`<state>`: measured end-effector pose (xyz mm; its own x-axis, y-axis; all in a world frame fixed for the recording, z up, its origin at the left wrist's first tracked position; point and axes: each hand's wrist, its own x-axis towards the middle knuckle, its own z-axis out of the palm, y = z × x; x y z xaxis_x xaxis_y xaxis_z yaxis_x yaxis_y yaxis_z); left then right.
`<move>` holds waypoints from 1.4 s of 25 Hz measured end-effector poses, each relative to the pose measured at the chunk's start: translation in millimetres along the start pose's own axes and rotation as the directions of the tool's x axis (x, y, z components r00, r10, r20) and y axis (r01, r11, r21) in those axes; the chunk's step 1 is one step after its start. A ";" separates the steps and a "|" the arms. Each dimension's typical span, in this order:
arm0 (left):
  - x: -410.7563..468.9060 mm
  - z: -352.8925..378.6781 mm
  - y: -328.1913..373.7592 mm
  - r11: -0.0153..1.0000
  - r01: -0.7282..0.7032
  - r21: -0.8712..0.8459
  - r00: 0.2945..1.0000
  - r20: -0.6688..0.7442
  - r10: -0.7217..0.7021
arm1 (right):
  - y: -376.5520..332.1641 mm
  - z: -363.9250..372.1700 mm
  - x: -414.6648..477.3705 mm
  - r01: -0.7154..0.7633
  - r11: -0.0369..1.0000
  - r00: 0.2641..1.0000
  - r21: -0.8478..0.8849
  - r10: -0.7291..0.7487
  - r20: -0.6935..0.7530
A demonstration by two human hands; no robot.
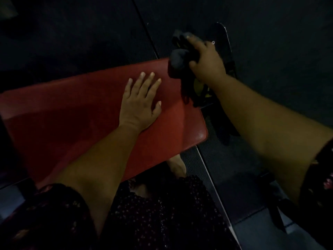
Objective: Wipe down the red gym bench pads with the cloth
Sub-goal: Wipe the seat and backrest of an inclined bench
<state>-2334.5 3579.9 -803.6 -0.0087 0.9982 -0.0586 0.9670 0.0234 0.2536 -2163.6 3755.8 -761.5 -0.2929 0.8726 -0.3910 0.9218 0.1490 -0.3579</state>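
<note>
A red bench pad [72, 114] runs across the middle of the head view, from the left edge to its rounded right end. My left hand [141, 101] rests flat on the pad near that end, fingers straight and spread. My right hand [203, 58] grips a dark bunched cloth [177, 59] at the pad's far right corner. The cloth hangs down over the end of the pad, and part of it is hidden under my fingers.
A black bench frame part [223, 44] with a bolt sits just behind my right hand. Yellow-marked dark hardware [200, 89] lies below the cloth. Dark rubber floor [270, 51] surrounds the bench. A bare foot [177, 166] shows under the pad's near edge.
</note>
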 end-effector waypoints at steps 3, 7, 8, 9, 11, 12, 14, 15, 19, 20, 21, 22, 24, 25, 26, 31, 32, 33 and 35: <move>6.5 -1.8 16.3 0.996 0.082 -0.014 0.996 -0.017 -0.083 | 18.5 -1.3 -5.5 0.106 0.993 0.984 -0.053 -0.097 0.149; 18.6 1.9 67.6 0.991 0.131 -0.026 0.988 0.081 -0.129 | 10.8 -5.0 18.5 0.037 0.996 0.985 -0.081 -0.022 0.170; 15.2 6.0 74.1 0.990 0.141 0.003 0.984 0.108 -0.140 | 8.9 -0.5 12.7 -0.016 0.999 0.988 -0.031 0.020 0.151; 10.7 9.7 74.7 0.988 0.152 0.017 0.981 0.122 -0.153 | 13.6 5.7 1.2 -0.051 0.999 0.990 0.020 0.048 0.132; 1.0 13.6 67.4 0.992 0.128 0.013 0.985 0.115 -0.129 | 31.6 15.5 -38.9 -0.081 0.993 0.992 0.081 0.072 0.101; -2.5 14.6 63.1 0.995 0.094 0.024 0.990 0.099 -0.096 | 38.1 17.0 -60.9 -0.088 0.990 0.993 0.113 0.078 0.093; -1.1 16.1 56.0 0.998 0.037 0.043 0.997 0.067 -0.040 | 45.3 21.3 -71.2 -0.099 0.988 0.994 0.123 0.092 0.057; 1.2 15.0 54.7 0.998 0.031 0.045 0.996 0.081 -0.034 | 43.0 21.2 -60.3 -0.110 0.988 0.994 0.107 0.106 0.038; -8.2 18.0 49.6 0.998 -0.028 0.053 0.994 0.111 0.022 | 26.4 17.4 -9.3 -0.080 0.993 0.996 0.088 0.077 0.036; -14.8 19.6 46.5 0.993 -0.084 0.083 0.994 0.076 0.077 | 30.3 18.1 -13.1 -0.062 0.995 0.997 0.081 0.059 0.040; -20.9 21.1 43.5 0.986 -0.125 0.110 0.992 0.044 0.120 | 35.8 20.5 -27.5 -0.043 0.997 0.998 0.071 0.040 0.040; -25.8 22.0 42.2 0.984 -0.135 0.113 0.991 0.023 0.133 | 43.0 24.9 -51.9 -0.022 0.997 0.999 0.074 0.019 0.032; -28.7 20.5 47.1 0.992 -0.107 0.065 0.994 0.031 0.105 | 61.8 33.1 -112.1 -0.035 0.990 0.999 0.136 0.030 0.039; -28.8 19.1 50.9 0.993 -0.111 0.042 0.992 0.060 0.109 | 71.8 36.0 -140.6 -0.069 0.983 0.996 0.167 0.059 0.065; -29.5 18.0 53.0 0.989 -0.146 0.033 0.986 0.084 0.143 | 79.6 37.4 -164.3 -0.109 0.978 0.991 0.181 0.092 0.097; -50.2 14.5 48.9 0.966 -0.249 0.064 0.964 0.109 0.242 | 74.3 32.6 -162.6 -0.166 0.978 0.984 0.126 0.156 0.090; -54.8 13.3 48.2 0.964 -0.260 0.060 0.961 0.109 0.253 | 65.8 28.0 -146.2 -0.129 0.988 0.990 0.081 0.124 0.063; -59.7 12.8 46.1 0.958 -0.279 0.058 0.956 0.112 0.272 | 56.0 22.4 -130.9 -0.094 0.995 0.994 0.034 0.092 0.051; -69.0 13.1 38.6 0.948 -0.314 0.051 0.945 0.112 0.307 | 41.3 18.1 -117.5 -0.086 0.995 0.996 -0.049 0.087 0.033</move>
<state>-2293.2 3511.3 -802.4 0.3169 0.9446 -0.0852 0.9325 -0.2939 0.2099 -2095.8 3651.1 -745.6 -0.2195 0.8664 -0.4486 0.9548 0.0963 -0.2812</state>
